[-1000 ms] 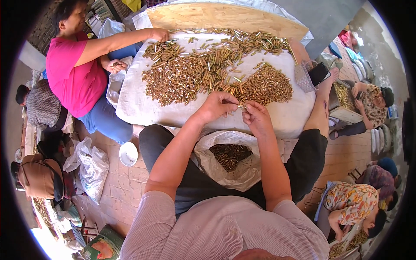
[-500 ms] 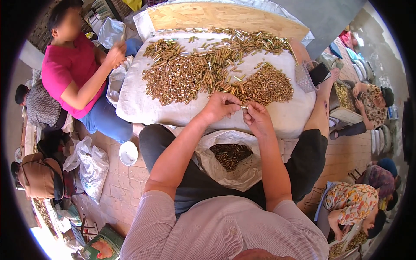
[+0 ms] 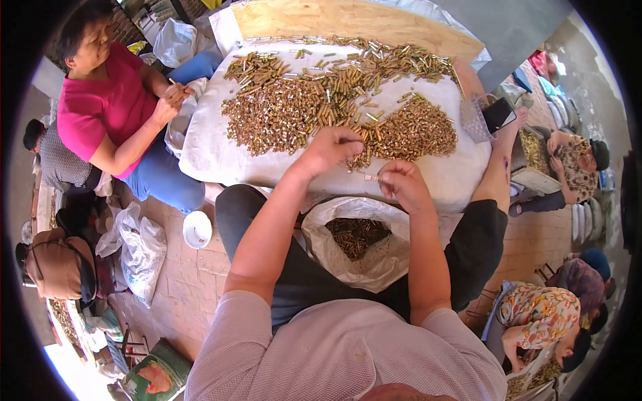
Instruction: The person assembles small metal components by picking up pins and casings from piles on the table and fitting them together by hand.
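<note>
My right hand pinches a short, pale metal piece, like a small threaded tube, between thumb and fingertips. To its left and a little farther away, my left hand hangs at the near edge of the heaps with its fingers curled together. Whatever the left fingertips hold, if anything, is too small to make out. Beyond both hands lie a heap of small brass-coloured pieces, a second such heap, and longer brass-coloured tubes between and behind them. All rest on a white cloth-covered surface.
Between my legs an open white sack holds dark metal pieces. A wooden board edges the surface's far side. A phone lies at right. A co-worker in pink sits left, near a white bucket.
My hands have parted: the left moved away toward the heaps, the right slightly nearer me with the metal piece. The co-worker in pink has lowered their hands.
</note>
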